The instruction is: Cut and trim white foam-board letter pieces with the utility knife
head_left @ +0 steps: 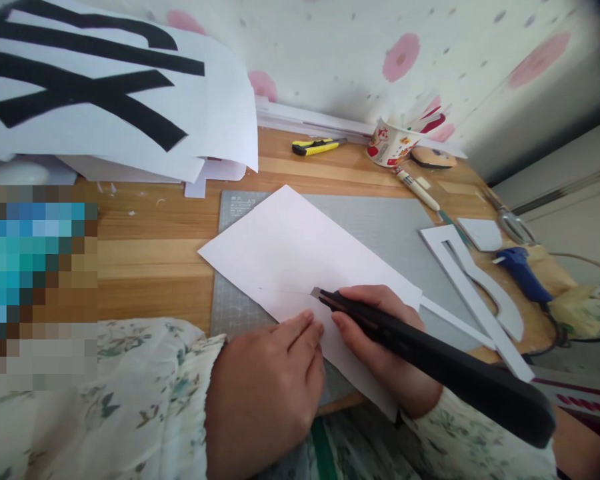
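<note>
A white sheet (290, 240) lies at a slant over a grey cutting mat (390, 213). My right hand (390, 353) is closed round a long black utility knife (430, 360), whose blade tip touches the sheet near its middle. A faint line runs on the sheet to the left of the blade. My left hand (275, 387) presses on the sheet's near edge, just below the blade, with its fingers together. A narrow white strip (455, 320) sticks out from beyond the sheet's right end.
A yellow cutter (319, 146), a paper cup (391, 142) and a brush (416, 189) are at the back. White cut-out letter (480, 303), blue glue gun (525, 275) and scissors (515, 225) lie right. Paper with black characters (225, 100) stands back left.
</note>
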Motion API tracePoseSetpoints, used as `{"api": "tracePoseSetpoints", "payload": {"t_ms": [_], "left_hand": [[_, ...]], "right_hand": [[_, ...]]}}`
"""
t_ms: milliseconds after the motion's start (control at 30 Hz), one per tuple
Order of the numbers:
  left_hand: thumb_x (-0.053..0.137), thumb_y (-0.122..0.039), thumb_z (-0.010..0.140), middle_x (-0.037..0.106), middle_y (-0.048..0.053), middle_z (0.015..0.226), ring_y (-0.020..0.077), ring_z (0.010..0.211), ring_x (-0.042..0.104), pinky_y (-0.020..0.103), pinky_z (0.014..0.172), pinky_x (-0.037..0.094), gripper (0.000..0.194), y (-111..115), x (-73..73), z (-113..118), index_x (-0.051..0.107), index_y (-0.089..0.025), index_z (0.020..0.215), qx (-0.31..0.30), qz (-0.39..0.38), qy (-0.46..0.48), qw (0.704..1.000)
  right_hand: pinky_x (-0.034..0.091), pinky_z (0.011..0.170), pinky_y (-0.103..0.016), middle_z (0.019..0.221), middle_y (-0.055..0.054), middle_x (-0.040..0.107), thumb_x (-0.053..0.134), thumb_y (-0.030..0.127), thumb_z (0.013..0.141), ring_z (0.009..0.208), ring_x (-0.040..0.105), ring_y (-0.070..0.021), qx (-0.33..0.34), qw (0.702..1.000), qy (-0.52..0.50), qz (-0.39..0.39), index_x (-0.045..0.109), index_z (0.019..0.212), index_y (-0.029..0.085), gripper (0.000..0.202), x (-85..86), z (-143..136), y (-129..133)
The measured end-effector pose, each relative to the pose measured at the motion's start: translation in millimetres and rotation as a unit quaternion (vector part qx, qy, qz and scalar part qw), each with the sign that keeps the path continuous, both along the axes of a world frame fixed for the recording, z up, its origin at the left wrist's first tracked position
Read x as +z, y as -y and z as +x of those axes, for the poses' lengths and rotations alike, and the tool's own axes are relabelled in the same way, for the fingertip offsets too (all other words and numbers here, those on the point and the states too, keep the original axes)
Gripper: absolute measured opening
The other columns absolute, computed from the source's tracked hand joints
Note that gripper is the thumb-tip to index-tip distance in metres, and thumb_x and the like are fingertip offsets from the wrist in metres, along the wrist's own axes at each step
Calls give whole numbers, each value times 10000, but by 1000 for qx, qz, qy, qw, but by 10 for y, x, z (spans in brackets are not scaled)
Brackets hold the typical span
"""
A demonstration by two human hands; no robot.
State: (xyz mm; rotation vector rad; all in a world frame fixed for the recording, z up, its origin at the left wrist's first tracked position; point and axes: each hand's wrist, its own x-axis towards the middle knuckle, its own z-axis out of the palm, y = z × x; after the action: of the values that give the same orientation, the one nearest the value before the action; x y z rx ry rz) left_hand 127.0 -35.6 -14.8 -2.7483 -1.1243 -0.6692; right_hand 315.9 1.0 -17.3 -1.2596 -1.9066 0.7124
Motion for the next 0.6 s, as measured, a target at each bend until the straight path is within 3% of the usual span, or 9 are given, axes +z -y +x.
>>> {"api": "tracePoseSetpoints", "payload": {"t_ms": [600], "left_hand": [[336, -92, 956, 729, 117, 1101, 247, 984, 707, 366, 701, 637, 373, -2, 31, -12, 703, -109, 1019, 25, -72, 1, 997]], "right_hand": [[559, 608, -245, 785, 28, 715, 693, 222, 799, 692, 687, -151, -7, 1000, 1, 3, 616, 964, 276, 190, 15, 4, 42]]}}
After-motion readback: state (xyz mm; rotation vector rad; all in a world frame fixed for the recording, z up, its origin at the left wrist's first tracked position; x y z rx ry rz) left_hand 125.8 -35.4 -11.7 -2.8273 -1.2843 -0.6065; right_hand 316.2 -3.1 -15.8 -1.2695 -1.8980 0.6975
